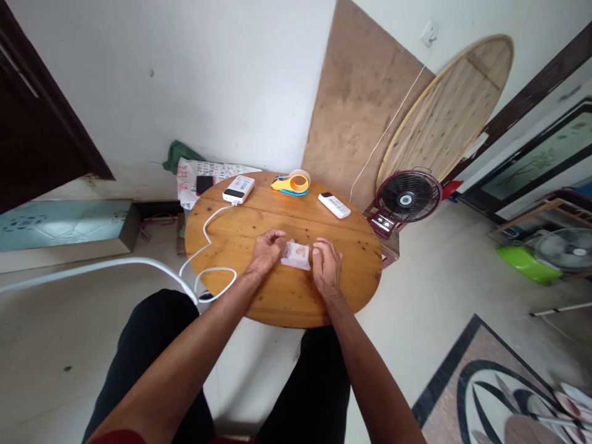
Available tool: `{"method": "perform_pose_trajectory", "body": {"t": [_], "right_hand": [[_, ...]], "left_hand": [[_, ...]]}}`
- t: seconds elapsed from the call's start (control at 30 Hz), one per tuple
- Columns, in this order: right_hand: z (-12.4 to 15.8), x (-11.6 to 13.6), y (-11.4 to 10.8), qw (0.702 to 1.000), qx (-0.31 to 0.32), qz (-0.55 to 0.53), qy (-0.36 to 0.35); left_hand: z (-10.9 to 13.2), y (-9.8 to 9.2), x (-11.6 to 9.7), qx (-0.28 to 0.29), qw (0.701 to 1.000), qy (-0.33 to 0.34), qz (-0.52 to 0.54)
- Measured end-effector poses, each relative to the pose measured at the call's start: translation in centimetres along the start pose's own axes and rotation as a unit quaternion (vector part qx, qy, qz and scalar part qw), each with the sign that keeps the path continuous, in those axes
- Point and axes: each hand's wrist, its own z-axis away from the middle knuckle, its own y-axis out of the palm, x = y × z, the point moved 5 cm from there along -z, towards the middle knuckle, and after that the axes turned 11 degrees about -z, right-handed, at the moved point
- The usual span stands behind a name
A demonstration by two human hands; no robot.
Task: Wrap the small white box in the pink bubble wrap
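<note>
A small packet (296,255) in cloudy clear wrapping, with reddish print on top, lies flat on the round wooden table (282,302). At its left edge is my left hand (268,253), fingers curled and fingertips together; whether anything thin is between them is hidden. On the other side my right hand (328,266) rests beside the packet with fingers loosely bent and apart, holding nothing that I can see. Behind the packet stands a yellow tape dispenser (290,183) with a blue base.
A white device (238,189) with a white cable (206,231) sits back left on the table. Another white device (335,205) lies back right. A dark phone-like object (204,184) rests on printed sacking at the left. A fan (407,196) stands beyond the table's right edge.
</note>
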Motion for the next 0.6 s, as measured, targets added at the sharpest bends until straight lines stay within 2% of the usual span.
{"method": "perform_pose_trajectory", "body": {"t": [0.23,0.6], "right_hand": [[0.1,1.1,0.2,0.999,0.024,0.000,-0.025],[0.1,1.0,0.2,1.000,0.017,0.004,-0.025]], "left_hand": [[0.6,0.7,-0.2,0.058,0.998,-0.013,-0.008],[0.7,0.5,-0.6,0.061,0.998,-0.019,-0.018]]}}
